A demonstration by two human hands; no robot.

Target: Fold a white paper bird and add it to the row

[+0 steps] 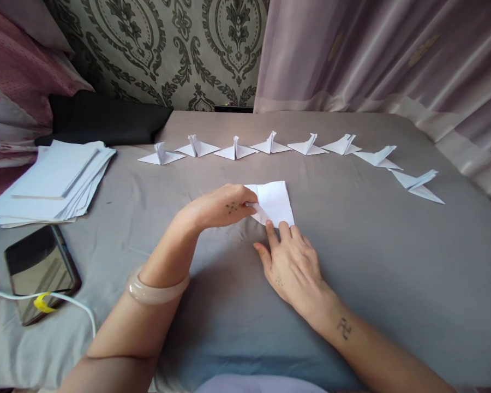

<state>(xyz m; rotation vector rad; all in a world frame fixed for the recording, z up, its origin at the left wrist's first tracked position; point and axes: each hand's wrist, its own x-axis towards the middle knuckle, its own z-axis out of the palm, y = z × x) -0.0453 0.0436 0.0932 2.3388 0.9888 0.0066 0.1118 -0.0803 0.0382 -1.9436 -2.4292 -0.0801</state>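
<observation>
A small sheet of white paper (275, 199) with a crease down it lies on the grey cloth before me. My left hand (225, 206) pinches its left side between thumb and fingers, lifting a flap that curls toward me. At the paper's near edge, the outstretched fingers of my right hand (292, 259) press down flat, the thumb held apart on the cloth side. Beyond the hands, several folded white paper birds (235, 150) stand in a curved row with wings spread.
A stack of white paper (53, 174) lies at the left, in front of a black folded item (106, 117). Nearer me is a smartphone (43, 267), with a white cable (71, 302) bearing a yellow tag across it. Curtains (372, 60) hang at the right.
</observation>
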